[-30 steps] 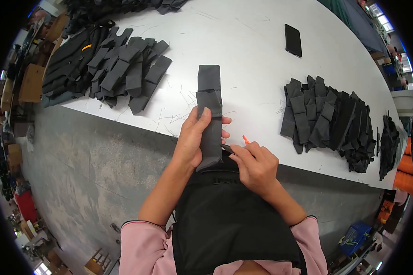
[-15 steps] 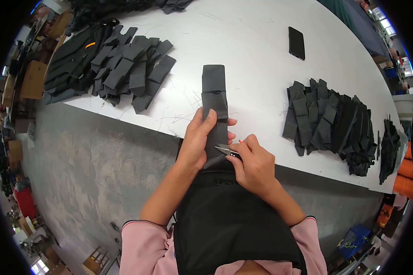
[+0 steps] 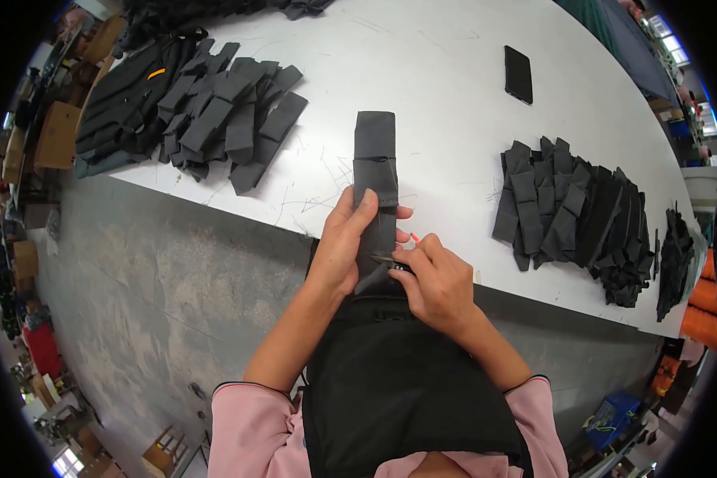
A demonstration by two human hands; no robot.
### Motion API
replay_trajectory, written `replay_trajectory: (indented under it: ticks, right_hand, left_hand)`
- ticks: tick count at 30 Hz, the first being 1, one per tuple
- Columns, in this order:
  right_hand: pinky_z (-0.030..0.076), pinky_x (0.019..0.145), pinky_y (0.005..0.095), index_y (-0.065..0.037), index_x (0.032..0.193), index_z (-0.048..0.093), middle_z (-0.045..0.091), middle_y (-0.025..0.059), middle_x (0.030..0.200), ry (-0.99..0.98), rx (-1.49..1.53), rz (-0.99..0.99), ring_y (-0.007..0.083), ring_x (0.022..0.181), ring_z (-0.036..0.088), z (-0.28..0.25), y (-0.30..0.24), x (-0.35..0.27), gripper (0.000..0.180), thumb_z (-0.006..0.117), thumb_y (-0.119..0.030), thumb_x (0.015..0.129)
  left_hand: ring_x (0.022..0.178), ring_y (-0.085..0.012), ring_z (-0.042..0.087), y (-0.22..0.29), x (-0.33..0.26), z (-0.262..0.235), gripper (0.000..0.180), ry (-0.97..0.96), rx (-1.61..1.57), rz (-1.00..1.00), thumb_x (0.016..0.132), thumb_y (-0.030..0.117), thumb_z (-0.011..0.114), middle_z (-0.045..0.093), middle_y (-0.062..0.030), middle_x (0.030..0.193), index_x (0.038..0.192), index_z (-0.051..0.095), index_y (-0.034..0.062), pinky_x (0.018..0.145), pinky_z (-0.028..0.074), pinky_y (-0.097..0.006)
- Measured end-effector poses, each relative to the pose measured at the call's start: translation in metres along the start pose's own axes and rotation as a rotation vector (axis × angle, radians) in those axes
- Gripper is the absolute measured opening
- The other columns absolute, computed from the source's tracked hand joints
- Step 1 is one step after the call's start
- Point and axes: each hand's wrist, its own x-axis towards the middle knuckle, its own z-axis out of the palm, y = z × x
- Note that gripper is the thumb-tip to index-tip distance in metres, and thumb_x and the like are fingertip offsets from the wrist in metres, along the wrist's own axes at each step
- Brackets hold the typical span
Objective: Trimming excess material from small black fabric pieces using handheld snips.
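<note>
My left hand [image 3: 346, 239] is closed round a dark grey fabric strip [image 3: 374, 171], thumb on top and fingertips showing at its right edge. The strip points away from me over the table, with stitched folds across it. In my right hand [image 3: 440, 285] I grip small thread snips [image 3: 398, 266], with an orange bit showing above the fingers. Their blades lie at the strip's near part, close to its right edge. Whether a thread sits between the blades is too small to tell.
A white table [image 3: 438, 103] carries a heap of grey strips [image 3: 231, 111] at left and another pile [image 3: 558, 203] at right. A black phone [image 3: 518, 74] lies far right. Folded black fabric [image 3: 131, 103] is beyond the left heap. Loose threads are scattered about.
My right hand and the snips have shifted slightly left, and the blades look closer together. The strip has moved a touch to the right in the picture, still in my left hand.
</note>
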Motion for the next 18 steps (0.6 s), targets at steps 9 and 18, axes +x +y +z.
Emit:
replay_trajectory:
  ticks: [9,18]
  right_hand:
    - [0.042,0.052,0.0291,-0.004,0.086,0.060,0.046,0.0074,0.076,-0.007,0.075,0.051,0.0205,0.058,0.052,0.005,0.004,-0.007,0.023,0.072,-0.006,0.067]
    - [0.040,0.053,0.0217,-0.003,0.101,0.059,0.043,0.0017,0.075,0.068,0.543,0.459,0.0111,0.059,0.046,-0.003,0.013,-0.021,0.034,0.070,0.003,0.068]
  left_hand:
    - [0.070,-0.0182,0.063,0.001,-0.001,0.001,0.035,-0.010,0.000,-0.043,0.096,0.034,0.046,0.061,-0.0158,0.096,0.112,0.045,0.0030,0.059,0.053,-0.029]
    - [0.079,-0.0202,0.062,-0.011,0.005,-0.015,0.048,-0.081,-0.127,-0.235,0.095,0.030,0.047,0.057,-0.0160,0.107,0.133,0.033,0.0052,0.066,0.053,-0.032]
